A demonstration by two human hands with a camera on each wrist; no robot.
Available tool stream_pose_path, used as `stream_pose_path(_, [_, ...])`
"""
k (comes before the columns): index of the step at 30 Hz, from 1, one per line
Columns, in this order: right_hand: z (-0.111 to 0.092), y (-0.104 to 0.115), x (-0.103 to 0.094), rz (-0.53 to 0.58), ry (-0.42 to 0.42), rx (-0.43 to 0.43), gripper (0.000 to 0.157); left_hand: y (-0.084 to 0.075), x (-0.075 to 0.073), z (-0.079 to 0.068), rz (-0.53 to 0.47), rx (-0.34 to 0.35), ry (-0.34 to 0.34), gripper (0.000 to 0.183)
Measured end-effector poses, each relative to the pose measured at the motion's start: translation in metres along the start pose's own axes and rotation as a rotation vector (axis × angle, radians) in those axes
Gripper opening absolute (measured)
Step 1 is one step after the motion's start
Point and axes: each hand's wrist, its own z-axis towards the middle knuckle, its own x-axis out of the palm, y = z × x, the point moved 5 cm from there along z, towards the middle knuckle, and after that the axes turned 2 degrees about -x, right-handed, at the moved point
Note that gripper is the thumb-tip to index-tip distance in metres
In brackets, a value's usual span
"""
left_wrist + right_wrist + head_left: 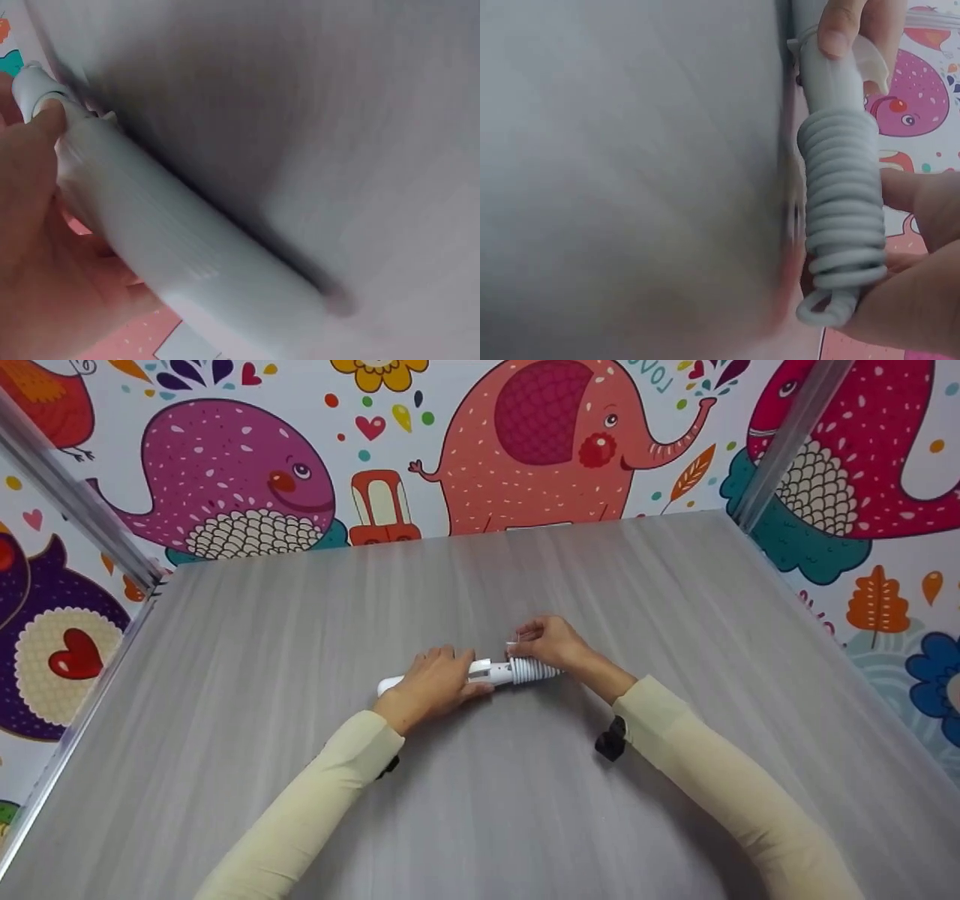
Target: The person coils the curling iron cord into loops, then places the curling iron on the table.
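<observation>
A long white device (386, 685), shaped like a wand with a smooth rounded end, lies across the middle of the table. My left hand (436, 682) grips its body from above, its thumb (49, 120) pressed against the side. Near that hand a white lever-like piece (871, 66) stands out from the barrel. Tight coils of white cord (844, 187) wrap the other end, with a small loop (829, 307) at the tip. My right hand (553, 643) pinches a white bit of the cord beside the coils; the fingertips are partly hidden.
A grey wood-grain table (300, 607) spreads around both hands. Walls with cartoon animals, among them an elephant (540, 472), rise at the back and sides. A metal post (787, 442) stands at the back right corner. Black wrist mounts (613, 739) hang under the sleeves.
</observation>
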Motion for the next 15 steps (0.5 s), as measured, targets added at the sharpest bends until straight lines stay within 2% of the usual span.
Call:
stream_pose_path(8, [-0.002,-0.004,-0.003,0.056,0.035,-0.001,0.046,0.004,0.000,-0.001,-0.035,-0.014,0.013,0.059])
stream_pose_path(15, [-0.006,-0.008,-0.013,-0.038,0.046,-0.014,0.047,0.020,-0.007,-0.005,-0.142,-0.066,0.030,0.070])
